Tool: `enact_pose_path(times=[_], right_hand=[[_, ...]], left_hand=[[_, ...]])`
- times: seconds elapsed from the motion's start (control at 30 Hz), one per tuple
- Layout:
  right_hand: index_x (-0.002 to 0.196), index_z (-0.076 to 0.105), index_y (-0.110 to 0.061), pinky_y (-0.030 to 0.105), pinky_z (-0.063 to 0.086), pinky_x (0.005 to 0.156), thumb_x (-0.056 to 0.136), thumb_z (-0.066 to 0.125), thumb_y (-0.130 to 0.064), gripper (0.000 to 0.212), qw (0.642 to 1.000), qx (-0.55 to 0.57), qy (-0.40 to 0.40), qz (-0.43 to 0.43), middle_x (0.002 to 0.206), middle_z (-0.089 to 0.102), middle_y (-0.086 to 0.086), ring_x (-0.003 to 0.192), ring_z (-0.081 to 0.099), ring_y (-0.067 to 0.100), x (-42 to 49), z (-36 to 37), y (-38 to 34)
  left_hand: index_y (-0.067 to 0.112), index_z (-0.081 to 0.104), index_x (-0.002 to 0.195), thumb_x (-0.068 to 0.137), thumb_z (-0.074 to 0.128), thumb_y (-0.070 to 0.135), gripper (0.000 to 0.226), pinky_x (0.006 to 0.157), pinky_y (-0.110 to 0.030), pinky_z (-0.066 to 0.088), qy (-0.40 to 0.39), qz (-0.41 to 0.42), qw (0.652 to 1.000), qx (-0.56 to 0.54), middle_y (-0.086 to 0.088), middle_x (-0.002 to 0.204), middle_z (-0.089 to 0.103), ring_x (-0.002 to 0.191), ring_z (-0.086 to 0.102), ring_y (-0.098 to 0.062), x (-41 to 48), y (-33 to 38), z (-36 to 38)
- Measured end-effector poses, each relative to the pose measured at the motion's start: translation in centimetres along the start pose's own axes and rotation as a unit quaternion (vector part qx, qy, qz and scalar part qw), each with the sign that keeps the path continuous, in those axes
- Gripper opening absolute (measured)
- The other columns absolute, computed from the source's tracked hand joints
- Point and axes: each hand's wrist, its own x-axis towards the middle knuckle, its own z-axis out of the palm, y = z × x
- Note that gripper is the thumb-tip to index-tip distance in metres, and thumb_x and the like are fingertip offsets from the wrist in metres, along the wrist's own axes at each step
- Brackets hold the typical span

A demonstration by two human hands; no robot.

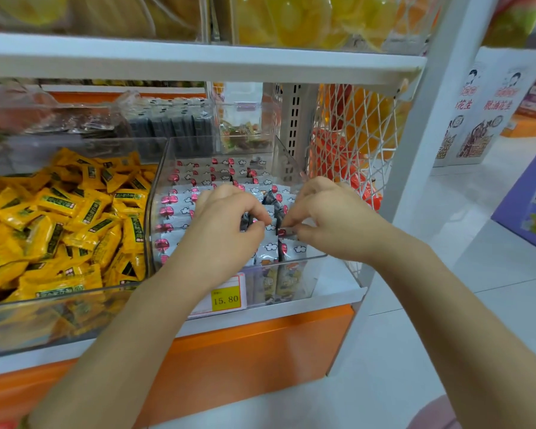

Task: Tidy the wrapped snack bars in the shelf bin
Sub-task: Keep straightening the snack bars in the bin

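A clear plastic shelf bin [159, 181] holds several white snack bars [180, 199] printed with red fruit and clouds, laid in rows. Both hands are inside the bin near its front. My left hand [226, 212] has its fingers curled down and pinches the end of a snack bar wrapper [245, 222]. My right hand [325, 212] pinches another wrapped bar [287, 232] between thumb and fingertips. A few bars stand on edge between the two hands. Bars under the palms are hidden.
A bin of yellow wrapped snacks [59, 227] sits to the left. A yellow price tag [226, 297] reading 15.80 hangs on the bin front. A white wire basket [356, 144] stands to the right, a shelf board [198, 61] overhead, and dark packets [171, 125] behind.
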Motion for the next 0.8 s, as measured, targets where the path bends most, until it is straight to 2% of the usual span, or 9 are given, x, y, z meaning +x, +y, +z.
enact_pose_path(times=[0.07,0.13,0.23,0.3,0.43,0.5,0.6,0.7,0.8], right_hand=[[0.109,0.068,-0.024,0.03,0.032,0.091,0.088,0.049,-0.01,0.031,0.999,0.04,0.024,0.007,0.1,0.063,-0.008,0.113,0.042,0.013,0.1,-0.1,0.2],[0.107,0.066,-0.021,0.026,0.037,0.085,0.087,0.046,-0.002,0.034,0.994,0.084,0.069,0.018,0.094,0.069,-0.006,0.104,0.047,0.013,0.3,-0.3,0.4],[0.106,0.064,-0.018,0.019,0.032,0.07,0.086,0.045,0.002,0.034,0.987,0.095,0.128,0.033,0.088,0.071,-0.007,0.094,0.042,0.009,1.0,-0.4,0.8],[0.106,0.066,-0.018,0.021,0.031,0.073,0.088,0.049,-0.001,0.03,0.986,0.063,0.149,0.04,0.091,0.07,-0.005,0.096,0.039,0.009,1.6,-0.5,1.1],[0.109,0.068,-0.022,0.036,0.038,0.088,0.088,0.06,-0.016,0.023,0.992,-0.062,0.102,0.049,0.106,0.065,-0.002,0.115,0.039,0.021,2.7,-0.4,1.1],[0.108,0.069,-0.024,0.038,0.035,0.088,0.087,0.064,-0.026,0.022,0.989,-0.127,0.056,0.051,0.111,0.063,-0.005,0.117,0.036,0.023,3.0,-0.3,0.7],[0.097,0.07,-0.025,0.038,0.031,0.085,0.085,0.066,-0.03,0.013,0.986,-0.145,0.055,0.059,0.108,0.062,-0.006,0.116,0.036,0.024,3.1,-0.2,0.4],[0.086,0.067,-0.022,0.034,0.028,0.08,0.086,0.065,-0.024,0.003,0.99,-0.089,0.09,0.062,0.099,0.063,-0.006,0.113,0.038,0.023,3.0,-0.2,0.3],[0.08,0.06,-0.022,0.036,0.037,0.081,0.087,0.06,-0.018,0.008,0.982,0.028,0.17,0.083,0.092,0.063,-0.005,0.105,0.044,0.022,2.6,-0.7,0.6]], left_hand=[[0.03,0.062,0.083,0.088,0.056,0.013,0.019,0.072,-0.014,0.019,-0.002,0.0,1.0,-0.003,0.01,0.099,0.045,0.108,0.033,-0.011,0.0,0.0,0.0],[0.032,0.061,0.082,0.088,0.055,0.014,0.02,0.078,-0.016,0.02,-0.003,-0.003,1.0,-0.011,0.011,0.1,0.045,0.109,0.032,-0.01,0.0,0.1,0.0],[0.034,0.059,0.083,0.089,0.054,0.014,0.021,0.085,-0.021,0.022,-0.003,-0.006,1.0,-0.018,0.012,0.102,0.045,0.114,0.033,-0.011,0.0,0.2,-0.1],[0.033,0.059,0.084,0.089,0.054,0.014,0.021,0.087,-0.021,0.023,0.0,-0.005,1.0,-0.02,0.012,0.103,0.045,0.116,0.033,-0.012,0.1,0.2,-0.1],[0.031,0.06,0.085,0.09,0.053,0.013,0.02,0.08,-0.015,0.02,0.005,-0.007,1.0,-0.018,0.012,0.104,0.046,0.116,0.035,-0.013,0.1,0.1,-0.1],[0.03,0.061,0.085,0.09,0.053,0.012,0.02,0.078,-0.015,0.021,0.008,-0.006,1.0,-0.014,0.012,0.103,0.046,0.116,0.035,-0.013,0.1,0.0,-0.2],[0.03,0.061,0.086,0.09,0.052,0.012,0.02,0.082,-0.017,0.022,0.007,-0.004,1.0,-0.013,0.01,0.105,0.047,0.117,0.036,-0.014,0.1,0.0,-0.3],[0.028,0.062,0.087,0.09,0.052,0.012,0.02,0.084,-0.019,0.024,0.006,-0.004,1.0,-0.011,0.009,0.105,0.048,0.117,0.037,-0.015,0.1,0.0,-0.3],[0.031,0.061,0.087,0.09,0.052,0.012,0.021,0.087,-0.019,0.023,0.013,-0.007,1.0,-0.013,0.011,0.105,0.046,0.119,0.036,-0.015,0.1,0.0,-0.3]])
